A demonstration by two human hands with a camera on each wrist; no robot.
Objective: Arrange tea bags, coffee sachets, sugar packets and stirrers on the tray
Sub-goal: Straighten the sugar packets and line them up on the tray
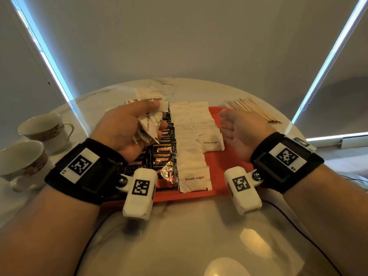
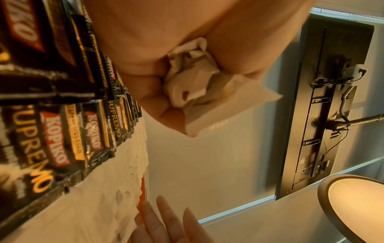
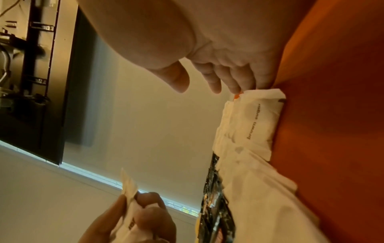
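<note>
Right now left hand [image 1: 127, 128] is gripping a bunch of brown sugar packets [image 1: 148, 126] over the coffee sachets [image 1: 164, 156]; right hand [image 1: 242, 130], fingers straight, is hovering just beside the shorter sugar row's [image 1: 207, 132] tray-centre side, nearer.

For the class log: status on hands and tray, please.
Left hand grips a bunch of brown sugar packets. Right hand open over the red tray. Stirrers off tray.

Dim warm indoor light, cool daylight strips at blind edges, tabletop [image 1: 179, 246] glare, fisheye bending, blurry wrist views
</note>
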